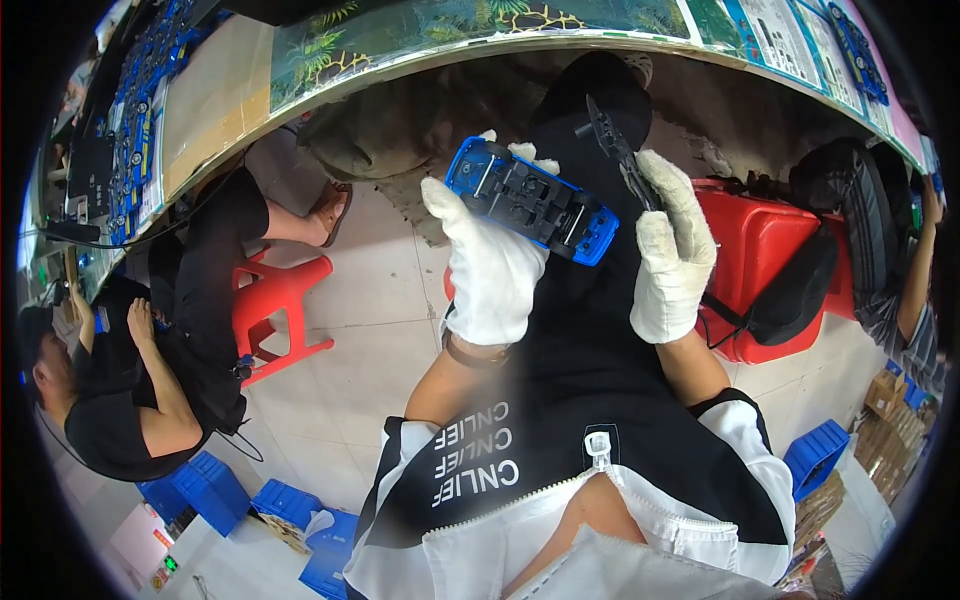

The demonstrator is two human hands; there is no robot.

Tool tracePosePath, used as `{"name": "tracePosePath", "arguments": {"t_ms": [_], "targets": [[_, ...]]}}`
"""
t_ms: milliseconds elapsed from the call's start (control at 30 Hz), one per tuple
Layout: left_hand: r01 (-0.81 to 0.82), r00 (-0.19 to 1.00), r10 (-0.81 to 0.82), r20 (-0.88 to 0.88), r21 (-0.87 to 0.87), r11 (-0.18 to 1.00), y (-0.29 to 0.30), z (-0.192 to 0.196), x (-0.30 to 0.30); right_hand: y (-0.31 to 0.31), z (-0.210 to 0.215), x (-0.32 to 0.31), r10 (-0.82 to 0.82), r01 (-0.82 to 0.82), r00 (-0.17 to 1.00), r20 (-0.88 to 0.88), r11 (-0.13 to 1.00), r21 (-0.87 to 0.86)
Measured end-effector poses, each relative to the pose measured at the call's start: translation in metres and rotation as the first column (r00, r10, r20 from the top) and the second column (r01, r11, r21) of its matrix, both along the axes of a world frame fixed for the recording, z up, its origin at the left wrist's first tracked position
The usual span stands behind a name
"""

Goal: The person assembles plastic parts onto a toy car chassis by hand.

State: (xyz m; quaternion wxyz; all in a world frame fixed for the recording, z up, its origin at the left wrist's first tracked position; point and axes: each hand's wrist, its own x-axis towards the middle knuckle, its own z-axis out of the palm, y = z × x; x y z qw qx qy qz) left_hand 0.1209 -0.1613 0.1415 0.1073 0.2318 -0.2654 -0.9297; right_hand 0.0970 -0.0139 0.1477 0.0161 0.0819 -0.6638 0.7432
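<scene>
White gloves cover both of my hands. My left hand [490, 268] grips a blue toy car body [598, 238], turned so that its hollow underside with black parts inside faces up. Its fingers curl round the far side, while the thumb lies at the near left end. To the right, my right hand [675, 240] pinches a flat black plastic part [622, 155], probably a car chassis, held on edge and tilted. The two pieces are apart, with a small gap between them. Both are above my lap, short of the table edge.
A worktable [215, 105] curves across the top, with rows of blue toy cars [135, 130] at left and another blue car [858, 50] at right. A red stool [285, 310] and a seated co-worker [150, 400] are at left. At right stand a red seat [745, 240] and a black bag [795, 285].
</scene>
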Motion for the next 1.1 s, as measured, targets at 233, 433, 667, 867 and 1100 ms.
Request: {"name": "tracePosePath", "arguments": {"t_ms": [233, 433, 667, 867, 1100], "targets": [[-0.010, 1.000, 0.010, -0.005, -0.017, 1.000, 0.000, 0.000, 0.002, 0.000, -0.003, 0.000, -0.016, 0.022, 0.996, -0.083, 0.997, 0.074], [-0.048, 0.999, 0.048, 0.006, 0.012, 0.999, 0.007, 0.000, 0.003, -0.010, 0.004, -0.001, 0.176, 0.089, 0.858, -0.482, 0.874, 0.478], [-0.048, 0.998, 0.040, -0.051, -0.171, 0.984, 0.010, 0.003, 0.007, -0.027, 0.007, -0.002, 0.276, 0.167, 0.804, -0.527, 0.746, 0.645], [-0.024, 0.983, 0.007, -0.181, -0.090, 0.996, 0.009, -0.005, 0.010, -0.032, 0.005, 0.004, 0.246, 0.173, 0.826, -0.507, 0.746, 0.644], [-0.023, 0.996, 0.014, -0.083, -0.113, 0.993, 0.006, 0.004, 0.009, -0.032, 0.005, 0.005, 0.270, 0.213, 0.817, -0.509, 0.679, 0.702]]}}
